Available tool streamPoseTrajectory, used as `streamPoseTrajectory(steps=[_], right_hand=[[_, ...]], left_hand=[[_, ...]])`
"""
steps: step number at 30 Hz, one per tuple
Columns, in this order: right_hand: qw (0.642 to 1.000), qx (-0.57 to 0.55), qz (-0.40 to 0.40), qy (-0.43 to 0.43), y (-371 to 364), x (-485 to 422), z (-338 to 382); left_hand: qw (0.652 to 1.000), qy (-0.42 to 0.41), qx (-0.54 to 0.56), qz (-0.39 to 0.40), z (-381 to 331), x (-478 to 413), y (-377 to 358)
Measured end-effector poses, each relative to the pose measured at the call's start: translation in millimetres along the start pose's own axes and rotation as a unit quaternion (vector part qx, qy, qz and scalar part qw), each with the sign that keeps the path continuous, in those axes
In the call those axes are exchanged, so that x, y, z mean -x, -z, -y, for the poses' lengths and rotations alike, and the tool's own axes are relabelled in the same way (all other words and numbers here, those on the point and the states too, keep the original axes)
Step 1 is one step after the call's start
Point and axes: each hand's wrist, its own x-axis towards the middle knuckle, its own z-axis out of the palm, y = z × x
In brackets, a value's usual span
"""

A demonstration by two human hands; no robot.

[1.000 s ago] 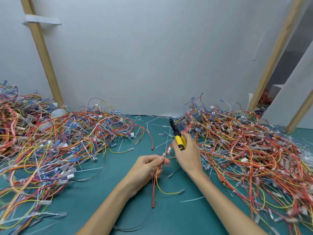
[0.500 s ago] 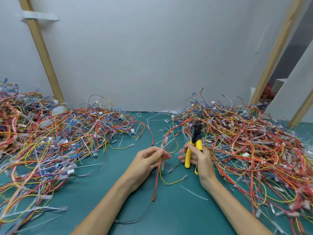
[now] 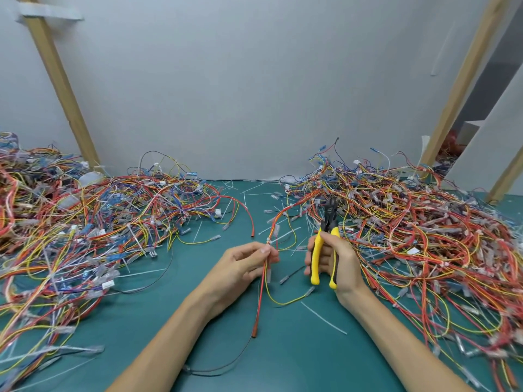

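Left hand (image 3: pixel 240 267) pinched the red-and-yellow wire bundle (image 3: pixel 262 290) upright over the green mat (image 3: pixel 283 352), near centre, likely presenting it for snipping to the yellow-handled cutters (image 3: pixel 315 261) gripped just right by the right hand (image 3: pixel 343 264).

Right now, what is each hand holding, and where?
Left hand pinches a red-and-yellow wire bundle partway along; right hand grips yellow pliers by the handles.

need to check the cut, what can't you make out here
Head view: jaws of the cutters, dark against the right pile; open or closed unclear.
Head view: where the left hand pinches the wires, covered by its fingers.
Head view: outer ends of left pile and right pile, cut by frame edges.
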Motion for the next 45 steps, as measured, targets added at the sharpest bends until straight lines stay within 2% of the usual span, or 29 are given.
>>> streamPoseTrajectory(steps=[6,8,10,11,14,16,18,23,27,30,35,40,45], right_hand=[[0.998,0.049,0.050,0.003,0,1,0],[0.996,0.078,0.043,0.030,-3,2,-2],[0.986,0.149,-0.004,0.072,-5,2,-5],[0.968,0.223,-0.037,0.108,-3,2,-7],[0.870,0.445,-0.085,0.195,6,1,-5],[0.822,0.523,-0.074,0.213,12,1,0],[0.790,0.567,-0.060,0.227,16,-2,3],[0.760,0.606,-0.023,0.233,22,-4,6],[0.730,0.653,0.012,0.202,20,-1,3],[0.723,0.666,0.046,0.178,17,-1,0],[0.721,0.663,0.032,0.199,15,1,1],[0.699,0.682,0.038,0.212,11,3,0],[0.706,0.676,0.045,0.204,6,6,0]], left_hand=[[1.000,-0.020,0.000,-0.024,2,-2,1],[0.999,-0.028,0.008,-0.039,2,-3,2],[0.998,-0.042,0.018,-0.053,2,-3,3],[0.997,-0.050,0.020,-0.057,2,-3,3],[0.995,-0.071,0.032,-0.064,2,-2,2],[0.992,-0.084,0.055,-0.075,2,-2,1],[0.990,-0.092,0.059,-0.087,2,-2,1],[0.988,-0.096,0.047,-0.113,4,-1,-2],[0.986,-0.091,0.043,-0.132,5,-2,-2],[0.988,-0.080,0.022,-0.127,6,-2,-3],[0.989,-0.076,-0.035,-0.121,7,-2,-7],[0.988,-0.072,-0.064,-0.117,8,-2,-7],[0.991,-0.069,-0.075,-0.090,7,0,-8]])
